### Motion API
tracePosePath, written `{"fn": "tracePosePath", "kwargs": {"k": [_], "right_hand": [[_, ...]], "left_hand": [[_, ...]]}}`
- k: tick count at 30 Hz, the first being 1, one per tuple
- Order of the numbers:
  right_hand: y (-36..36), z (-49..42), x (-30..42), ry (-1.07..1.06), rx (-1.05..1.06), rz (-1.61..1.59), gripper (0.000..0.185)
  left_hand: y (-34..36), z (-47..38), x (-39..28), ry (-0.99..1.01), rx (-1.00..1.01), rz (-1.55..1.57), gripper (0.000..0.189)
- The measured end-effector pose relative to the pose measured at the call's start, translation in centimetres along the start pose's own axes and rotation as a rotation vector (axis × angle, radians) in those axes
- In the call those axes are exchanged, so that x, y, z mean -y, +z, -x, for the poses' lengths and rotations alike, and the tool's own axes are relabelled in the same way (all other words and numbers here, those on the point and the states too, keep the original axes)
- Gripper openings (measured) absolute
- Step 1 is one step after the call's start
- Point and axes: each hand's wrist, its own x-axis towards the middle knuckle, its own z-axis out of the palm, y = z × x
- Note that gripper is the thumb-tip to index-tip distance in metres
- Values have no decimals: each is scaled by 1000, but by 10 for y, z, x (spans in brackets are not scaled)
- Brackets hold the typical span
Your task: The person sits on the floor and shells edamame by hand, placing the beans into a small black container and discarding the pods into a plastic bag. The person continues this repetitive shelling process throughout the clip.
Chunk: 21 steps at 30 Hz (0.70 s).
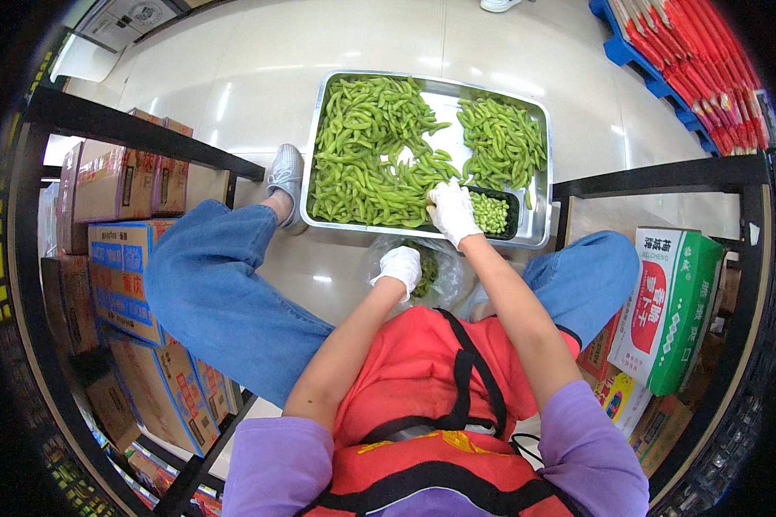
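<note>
A wide metal tray [431,77] on the floor in front of me holds heaps of green edamame pods [368,123], with a smaller heap [501,139] at its right. A black plastic tub [512,227] of shelled green beans [489,212] stands in the tray's near right part. White-gloved, my right hand [454,210] reaches over the tub's left edge, beside the pods; its fingertips are partly hidden. My left hand [401,268], also gloved, has curled fingers above a clear plastic bag [449,271]. Dark green pods or husks [429,274] lie in the bag. Whether either hand grips anything is hidden.
Black metal shelf frames rise at the left [136,132] and right [659,181]. Cardboard boxes [126,271] fill the left shelf; a green and white carton [663,310] stands right. Red packages [692,64] lie on a blue pallet [653,77]. Someone's shoe [498,5] shows at the top.
</note>
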Motion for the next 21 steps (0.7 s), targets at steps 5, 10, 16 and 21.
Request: {"fn": "tracePosePath", "kwargs": {"k": [5,10,16,21], "right_hand": [[5,-12,23,-95,-38,-135,45],[14,-28,31,-237,96,-109,51],[17,-59,2,-179,125,-214,35],[10,-82,-26,-100,52,-262,29]], "left_hand": [[-39,25,1,93,0,-106,17],[-128,73,17,172,-96,-237,21],[-255,107,67,191,-103,-418,24],[-291,91,86,-6,-205,-189,18]]}}
